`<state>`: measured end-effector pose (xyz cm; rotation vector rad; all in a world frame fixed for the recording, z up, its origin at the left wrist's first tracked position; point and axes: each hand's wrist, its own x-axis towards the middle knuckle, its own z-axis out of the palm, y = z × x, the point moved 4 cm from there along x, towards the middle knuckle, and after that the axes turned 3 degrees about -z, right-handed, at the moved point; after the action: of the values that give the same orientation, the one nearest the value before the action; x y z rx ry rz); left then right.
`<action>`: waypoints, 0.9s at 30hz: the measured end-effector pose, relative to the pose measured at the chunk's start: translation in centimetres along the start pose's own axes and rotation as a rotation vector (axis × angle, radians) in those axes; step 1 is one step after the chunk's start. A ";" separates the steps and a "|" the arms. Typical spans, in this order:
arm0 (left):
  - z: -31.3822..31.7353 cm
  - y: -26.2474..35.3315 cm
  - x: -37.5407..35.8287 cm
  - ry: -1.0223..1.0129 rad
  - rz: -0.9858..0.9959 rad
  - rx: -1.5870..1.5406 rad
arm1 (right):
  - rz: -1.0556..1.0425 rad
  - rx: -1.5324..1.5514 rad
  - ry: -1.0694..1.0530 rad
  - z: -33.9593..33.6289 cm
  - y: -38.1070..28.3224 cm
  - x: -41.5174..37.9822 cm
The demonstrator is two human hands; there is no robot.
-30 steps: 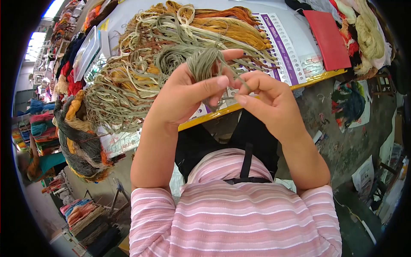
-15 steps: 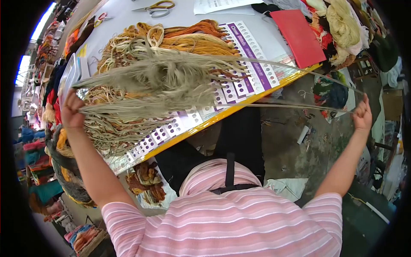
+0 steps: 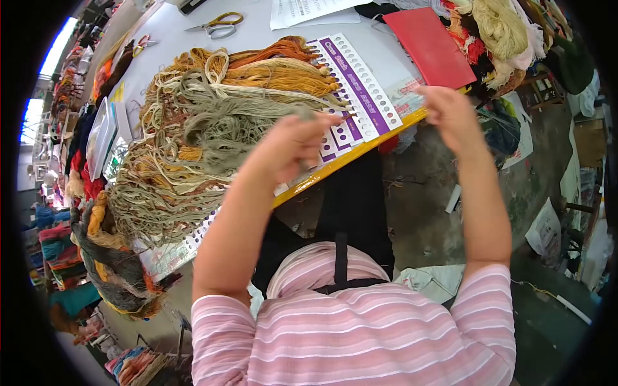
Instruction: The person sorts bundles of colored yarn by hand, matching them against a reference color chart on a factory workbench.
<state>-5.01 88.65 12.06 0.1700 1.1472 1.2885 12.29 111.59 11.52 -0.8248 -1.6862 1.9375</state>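
Observation:
My left hand (image 3: 293, 147) is closed over the front part of the table, with grey-green thread (image 3: 305, 114) showing at its fingers. Beside it, a loose tangle of the same grey-green thread (image 3: 228, 132) lies on many skeins in ochre, cream and olive (image 3: 174, 186). My right hand (image 3: 450, 116) is in the air near the table's yellow edge, its fingers curled together and smeared by motion. What they hold, if anything, is too small to make out. Punched thread cards with purple print (image 3: 360, 83) lie under the skein ends, between the two hands.
A red folder (image 3: 432, 48) lies at the table's right end, next to piled cream and red yarn (image 3: 502, 32). Scissors (image 3: 222, 26) and printed paper (image 3: 315, 11) are at the far side. A yellow-taped edge (image 3: 354, 161) borders the table towards my body.
The long grey-green strands stretched between my widely spread hands are no longer taut. My left hand has come right to mid-table, and my right hand has moved inward and up.

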 end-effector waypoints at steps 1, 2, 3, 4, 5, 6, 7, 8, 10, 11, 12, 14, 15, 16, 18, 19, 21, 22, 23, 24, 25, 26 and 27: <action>1.3 -1.3 1.0 0.035 -0.037 0.067 | 0.034 -0.059 -0.045 2.4 1.2 0.5; 1.8 -2.0 2.0 0.056 -0.047 0.087 | 0.072 -0.101 -0.089 4.1 2.6 1.0; 2.1 -2.5 3.0 0.077 -0.059 0.105 | 0.112 -0.144 -0.132 5.3 3.8 1.3; 2.3 -2.8 3.6 0.098 -0.071 0.122 | 0.098 -0.194 -0.126 5.9 4.2 1.4; 2.5 -2.6 3.9 0.121 -0.055 0.145 | 0.085 -0.245 -0.119 6.5 4.6 1.4; 2.6 -2.4 4.2 0.146 -0.039 0.165 | 0.074 -0.295 -0.115 6.7 5.0 1.4; 2.7 -2.3 4.4 0.171 -0.026 0.186 | 0.054 -0.305 -0.121 6.7 5.3 1.4; 2.7 -2.3 4.9 0.241 -0.014 0.295 | 0.033 -0.315 -0.125 6.7 5.6 1.5; 2.3 -2.2 6.4 0.374 0.022 0.517 | -0.015 -0.366 -0.113 6.6 6.0 1.8; 2.1 -2.1 7.0 0.399 0.068 0.612 | -0.037 -0.407 -0.096 6.7 6.1 1.8; 1.9 -2.0 7.6 0.421 0.112 0.706 | -0.055 -0.447 -0.078 6.6 6.2 1.8; 2.3 -2.0 7.7 0.423 0.122 0.705 | -0.092 -0.432 -0.068 6.7 6.2 1.6; 2.7 -1.7 7.2 0.408 0.092 0.610 | -0.110 -0.424 -0.066 6.7 6.1 1.5; 2.9 -1.5 6.9 0.394 0.064 0.514 | -0.183 -0.452 -0.082 6.7 5.7 1.2; 2.6 -1.8 7.2 0.405 0.034 0.387 | -0.334 -0.508 -0.113 6.6 5.0 0.4; 2.5 -1.8 7.3 0.409 0.019 0.321 | -0.324 -0.465 -0.128 6.5 5.1 0.4; 2.5 -1.9 7.5 0.405 0.029 0.350 | -0.296 -0.387 -0.163 6.3 5.2 0.1; 2.5 -1.9 7.4 0.406 0.035 0.363 | -0.197 -0.380 -0.174 6.2 5.3 0.0; 2.2 -1.9 7.4 0.426 0.082 0.359 | -0.099 -0.370 -0.182 6.2 4.8 0.0; 1.9 -1.9 7.4 0.445 0.129 0.359 | -0.004 -0.358 -0.186 6.3 4.7 0.0; 1.5 -1.8 7.3 0.462 0.176 0.362 | -0.060 -0.429 -0.186 6.5 4.5 0.2; 1.0 -1.0 6.4 0.501 0.229 0.302 | -0.115 -0.499 -0.182 6.7 4.3 0.2; 0.0 0.0 5.2 0.537 0.279 0.244 | -0.168 -0.568 -0.174 6.8 4.2 0.3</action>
<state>-5.81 92.88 9.14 0.1729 1.7919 1.4834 7.67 106.20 7.91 -0.6832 -2.3801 1.4640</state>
